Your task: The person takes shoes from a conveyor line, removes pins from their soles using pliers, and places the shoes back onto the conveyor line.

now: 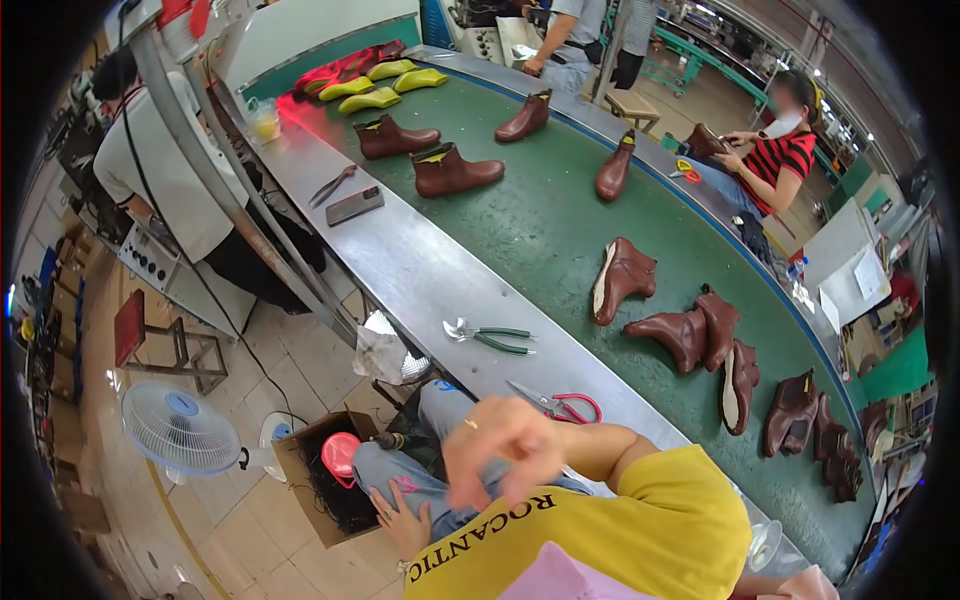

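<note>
My right hand (505, 450), with a ring on one finger, is raised in front of my yellow shirt. Its fingers are loosely bent and somewhat blurred, with a gap between them and nothing visible inside. My left hand (403, 525) lies open on my jeans (445, 470), fingers spread on the thigh. Close beyond the right forearm, red-handled pliers (565, 407) rest on the metal edge of the bench. Farther along that edge is a pair of green-handled pincers (488, 335).
Brown ankle boots (455, 172) stand and lie on the green bench top (520, 230), near yellow shoe lasts (370, 99). A phone (355, 205) lies on the metal edge. A fan (180, 428) and a cardboard box (310, 490) are on the left. Co-workers (780, 160) are around the bench.
</note>
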`<state>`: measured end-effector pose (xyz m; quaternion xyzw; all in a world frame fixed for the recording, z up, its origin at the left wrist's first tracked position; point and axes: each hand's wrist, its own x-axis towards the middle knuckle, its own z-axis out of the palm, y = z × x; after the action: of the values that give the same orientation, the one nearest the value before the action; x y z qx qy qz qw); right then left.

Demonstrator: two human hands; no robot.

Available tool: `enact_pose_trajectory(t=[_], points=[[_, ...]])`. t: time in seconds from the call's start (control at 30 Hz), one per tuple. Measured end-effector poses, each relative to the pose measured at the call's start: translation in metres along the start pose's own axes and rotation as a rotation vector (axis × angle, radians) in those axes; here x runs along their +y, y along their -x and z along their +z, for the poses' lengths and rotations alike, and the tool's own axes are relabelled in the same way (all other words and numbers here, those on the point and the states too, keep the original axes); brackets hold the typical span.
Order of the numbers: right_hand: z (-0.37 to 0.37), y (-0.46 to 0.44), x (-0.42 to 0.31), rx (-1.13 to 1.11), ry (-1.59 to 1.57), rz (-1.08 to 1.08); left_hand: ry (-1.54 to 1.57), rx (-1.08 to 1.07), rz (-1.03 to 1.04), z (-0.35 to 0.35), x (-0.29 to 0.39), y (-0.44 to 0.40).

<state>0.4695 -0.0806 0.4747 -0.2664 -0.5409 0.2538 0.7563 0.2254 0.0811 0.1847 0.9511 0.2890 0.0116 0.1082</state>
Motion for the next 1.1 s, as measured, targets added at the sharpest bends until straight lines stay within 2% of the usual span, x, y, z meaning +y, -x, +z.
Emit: enact_pose_trajectory(t=[0.1,0.2,0.3,0.4,0.53,0.6,0.67,0.73,0.83,0.9,0.93,1.0,1.1], points=[[0.019,-0.035,-0.018,-0.166,-0.23,-0.231,0.199,0.031,-0.059,0.017,0.0,0.004],[0.019,-0.044,-0.023,-0.235,-0.142,-0.197,0.214,0.091,-0.043,0.012,0.003,0.002],[0.021,-0.045,-0.028,-0.168,-0.165,-0.168,0.251,0.154,-0.01,0.017,-0.002,0.002],[0.026,-0.052,-0.032,-0.103,-0.178,-0.265,0.255,0.182,0.021,0.016,-0.002,0.0],[0.021,-0.053,-0.038,-0.074,0.0,-0.344,0.258,0.173,-0.003,0.016,0.0,-0.001],[0.022,-0.047,-0.05,-0.005,0.025,-0.423,0.27,0.172,0.0,0.016,-0.001,0.0],[0.028,-0.046,-0.065,0.051,0.14,-0.6,0.289,0.177,0.011,0.021,0.004,-0.001],[0.041,-0.054,-0.068,0.053,0.257,-0.791,0.276,0.188,-0.014,0.02,0.003,0.001],[0.055,-0.07,-0.063,-0.018,0.305,-0.966,0.269,0.171,-0.054,0.015,0.004,-0.001],[0.068,-0.094,-0.047,-0.031,0.0,-1.038,0.282,0.161,-0.093,0.012,0.003,0.007],[0.071,-0.099,-0.042,-0.046,-0.098,-0.991,0.282,0.164,-0.104,0.012,0.004,0.006],[0.076,-0.099,-0.038,-0.077,-0.238,-0.902,0.273,0.173,-0.108,0.009,0.005,0.004],[0.09,-0.105,-0.026,-0.042,-0.348,-0.984,0.249,0.186,-0.113,0.012,0.006,0.006]])
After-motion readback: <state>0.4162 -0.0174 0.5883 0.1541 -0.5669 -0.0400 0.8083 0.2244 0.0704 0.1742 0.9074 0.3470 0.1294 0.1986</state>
